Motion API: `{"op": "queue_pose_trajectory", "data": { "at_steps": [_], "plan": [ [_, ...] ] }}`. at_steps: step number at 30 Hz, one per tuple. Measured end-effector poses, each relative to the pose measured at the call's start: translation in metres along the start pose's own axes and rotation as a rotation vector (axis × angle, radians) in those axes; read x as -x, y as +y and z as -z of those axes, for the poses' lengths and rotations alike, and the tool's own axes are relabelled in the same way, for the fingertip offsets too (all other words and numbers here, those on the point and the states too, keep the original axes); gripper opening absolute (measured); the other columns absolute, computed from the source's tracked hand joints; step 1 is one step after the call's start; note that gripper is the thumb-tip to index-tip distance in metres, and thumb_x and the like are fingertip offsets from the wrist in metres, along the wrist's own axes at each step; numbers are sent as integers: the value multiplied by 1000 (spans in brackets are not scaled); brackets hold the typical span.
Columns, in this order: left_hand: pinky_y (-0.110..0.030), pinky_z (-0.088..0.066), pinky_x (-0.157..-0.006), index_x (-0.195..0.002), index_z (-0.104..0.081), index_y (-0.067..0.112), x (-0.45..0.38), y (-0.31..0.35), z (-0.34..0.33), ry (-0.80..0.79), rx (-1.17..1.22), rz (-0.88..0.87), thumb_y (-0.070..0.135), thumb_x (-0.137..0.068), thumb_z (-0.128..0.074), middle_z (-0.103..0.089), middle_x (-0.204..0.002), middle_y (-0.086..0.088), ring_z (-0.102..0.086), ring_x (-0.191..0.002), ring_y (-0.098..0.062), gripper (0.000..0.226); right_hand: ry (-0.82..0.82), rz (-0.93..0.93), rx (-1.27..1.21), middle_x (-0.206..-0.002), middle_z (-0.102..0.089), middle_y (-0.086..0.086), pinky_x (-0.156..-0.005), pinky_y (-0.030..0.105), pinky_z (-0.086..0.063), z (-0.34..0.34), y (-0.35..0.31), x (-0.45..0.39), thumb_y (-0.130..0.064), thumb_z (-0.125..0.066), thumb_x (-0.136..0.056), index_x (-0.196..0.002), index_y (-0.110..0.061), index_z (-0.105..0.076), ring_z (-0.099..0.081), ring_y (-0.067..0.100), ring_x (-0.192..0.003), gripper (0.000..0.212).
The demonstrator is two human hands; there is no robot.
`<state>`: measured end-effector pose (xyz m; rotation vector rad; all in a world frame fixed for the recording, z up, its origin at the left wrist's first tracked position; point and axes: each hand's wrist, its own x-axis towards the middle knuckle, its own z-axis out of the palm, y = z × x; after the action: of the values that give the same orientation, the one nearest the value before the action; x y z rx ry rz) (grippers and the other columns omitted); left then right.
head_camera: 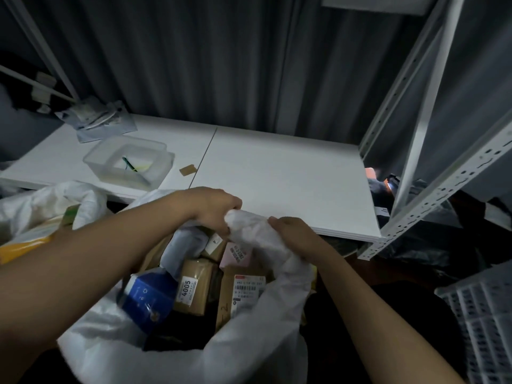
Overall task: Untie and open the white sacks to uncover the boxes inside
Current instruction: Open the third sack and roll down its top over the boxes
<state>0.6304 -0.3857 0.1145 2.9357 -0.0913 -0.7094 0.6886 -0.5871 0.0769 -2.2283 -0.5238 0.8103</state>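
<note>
1. Left hand and right hand both pinch the bunched far rim of the white sack.
2. Sack stands open before the bench.
3. Labelled boxes lie exposed inside the sack.

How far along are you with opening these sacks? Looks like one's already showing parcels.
Done: the near white sack is open, and boxes show inside, such as the brown box marked 4005 and a blue box. In hand: the left hand and right hand both grip its bunched far rim. Left: a second white sack on the left looks partly open; whether it needs more work is unclear.
</note>
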Motion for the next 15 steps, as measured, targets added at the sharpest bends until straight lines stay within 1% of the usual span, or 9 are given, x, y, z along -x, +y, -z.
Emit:
{"op": "queue_pose_trajectory", "data": {
  "at_steps": [2, 3, 5, 7, 8, 10, 11, 13, 15],
  "plan": [
    [-37, -50, -71, -92, -58, 20, -3, -9, 0, 25, 153, -6, 29, -70, -71, -62, -85, 0, -60, -81, -21, 27, 336, 282, 499, -111, -66, 10, -88, 38, -42, -11, 3, 11, -50, -28, -100, -122, -15, -57, -60, 28, -103, 51],
    [-40, -52, -73, -90, -59, 19, -4, -12, 0, 19, 233, -20, 29, -67, -71, -63, -85, -2, -62, -82, -23, 27, 429, 432, 604, -113, -65, 9, -89, 40, -42, -15, 2, 18, -52, -26, -99, -128, -18, -53, -60, 27, -102, 53],
    [-46, -55, -75, -90, -58, 27, -6, -15, -2, -2, 346, -35, 31, -60, -69, -64, -89, -2, -63, -85, -24, 33, 280, 565, 575, -115, -63, 10, -84, 38, -45, -23, 3, 20, -47, -32, -100, -132, -15, -50, -60, 27, -100, 49],
    [-42, -55, -74, -101, -52, 35, -3, -16, -7, -3, 341, -57, 34, -65, -72, -64, -93, 2, -63, -85, -18, 41, 88, 317, 256, -115, -64, 14, -83, 33, -45, -42, -6, 12, -32, -39, -103, -125, -10, -56, -61, 26, -101, 36],
    [-38, -54, -73, -106, -50, 35, 0, -18, -12, 29, 285, -65, 39, -70, -72, -64, -94, 4, -62, -84, -15, 42, 102, 69, 46, -115, -65, 17, -86, 31, -44, -43, -5, 6, -26, -41, -103, -120, -5, -59, -61, 24, -102, 33],
    [-32, -50, -72, -104, -55, 32, 6, -21, -23, 163, 127, -110, 56, -77, -60, -65, -93, 9, -61, -83, -11, 37, 88, -463, -125, -104, -71, 10, -86, 26, -47, -33, 7, -6, -20, -46, -101, -118, 3, -60, -63, 15, -92, 32],
    [-31, -48, -73, -101, -59, 28, 8, -22, -28, 213, 107, -128, 59, -80, -53, -66, -93, 9, -61, -84, -11, 38, 21, -463, -215, -91, -73, 1, -82, 22, -50, -30, 8, -6, -25, -46, -101, -116, 0, -61, -63, 8, -82, 33],
    [-31, -47, -74, -95, -62, 19, 5, -24, -37, 223, 203, -108, 49, -87, -53, -66, -90, 5, -61, -85, -15, 32, -39, -11, 39, -84, -67, 1, -79, 33, -50, -27, 2, -9, -41, -36, -102, -109, -10, -62, -59, 11, -74, 42],
    [-31, -45, -72, -82, -60, 16, -6, -23, -39, 188, 405, -73, 31, -90, -60, -60, -79, 5, -60, -83, -18, 17, 139, 380, 437, -102, -64, 3, -80, 37, -49, -24, 8, -3, -53, -21, -101, -117, -23, -59, -59, 19, -89, 51]
  ]
}}
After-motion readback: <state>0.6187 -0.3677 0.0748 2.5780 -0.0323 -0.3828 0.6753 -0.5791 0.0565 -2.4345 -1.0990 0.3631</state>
